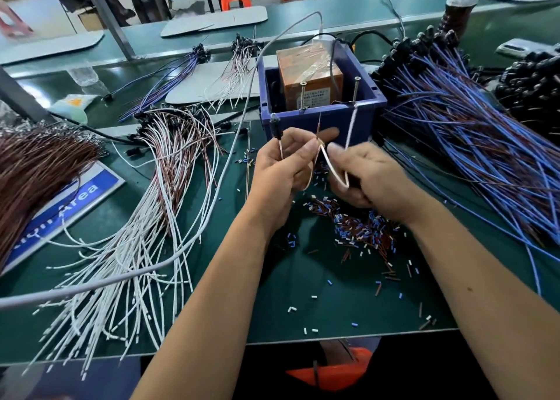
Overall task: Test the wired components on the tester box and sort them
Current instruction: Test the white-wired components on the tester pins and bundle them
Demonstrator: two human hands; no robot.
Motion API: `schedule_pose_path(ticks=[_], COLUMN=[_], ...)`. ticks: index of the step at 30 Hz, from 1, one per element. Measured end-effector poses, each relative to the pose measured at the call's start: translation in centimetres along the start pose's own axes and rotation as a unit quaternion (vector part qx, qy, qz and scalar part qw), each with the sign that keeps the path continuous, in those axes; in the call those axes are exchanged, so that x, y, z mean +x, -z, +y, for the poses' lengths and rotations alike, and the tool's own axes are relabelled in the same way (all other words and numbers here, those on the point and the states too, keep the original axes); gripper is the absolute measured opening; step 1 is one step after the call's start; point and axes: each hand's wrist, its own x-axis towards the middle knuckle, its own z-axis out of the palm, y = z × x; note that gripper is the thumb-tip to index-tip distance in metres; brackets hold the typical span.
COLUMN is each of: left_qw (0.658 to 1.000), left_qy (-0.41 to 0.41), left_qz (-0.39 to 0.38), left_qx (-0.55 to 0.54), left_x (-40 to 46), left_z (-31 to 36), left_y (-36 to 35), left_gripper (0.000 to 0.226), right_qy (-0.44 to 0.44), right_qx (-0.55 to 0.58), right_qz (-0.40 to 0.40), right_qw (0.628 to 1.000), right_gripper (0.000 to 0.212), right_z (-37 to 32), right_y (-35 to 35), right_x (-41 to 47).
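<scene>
Scattered cut insulation bits [360, 233] underfoot; left hand [281, 163] pinching black-capped wired component [276, 128], right hand [366, 175] gripping white lead [351, 123] at blue tester box [321, 96]; lead may slip off screw terminal [356, 90].

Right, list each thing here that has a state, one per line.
Left hand: grips the black component and pinches the brown wire.
Right hand: pinches the white wire, held up to the right screw.
Blue tester box: open-topped, orange unit inside.
White-and-brown leads: loose, fanned out on the mat.
Blue leads: piled at right.
</scene>
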Motion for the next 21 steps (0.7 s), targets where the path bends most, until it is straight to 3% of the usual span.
schedule_pose_path(ticks=[4, 12, 17, 21], left_qw=[0.995, 0.995, 0.991, 0.985], left_qy=[0.052, 0.085, 0.106, 0.136], left_qz=[-0.058, -0.042, -0.039, -0.087], left_qx=[-0.055, -0.020, -0.071, -0.052], left_x=[-0.1, -0.1, 0.1, 0.0], left_z=[0.2, -0.1, 0.2, 0.2], left_y=[0.6, 0.7, 1.0, 0.6], left_gripper=[0.016, 0.015, 0.028, 0.028], right_qy=[-0.027, -0.021, 0.061, 0.073], right_qx=[-0.050, -0.074, 0.072, 0.083], right_qz=[-0.034, -0.029, 0.087, 0.151], right_qw=[0.998, 0.997, 0.992, 0.982], right_gripper=[0.064, 0.043, 0.032, 0.021], right_z=[-0.2, -0.1, -0.1, 0.1], right_y=[-0.4, 0.0, 1.0, 0.4], right_x=[-0.1, -0.1, 0.2, 0.6])
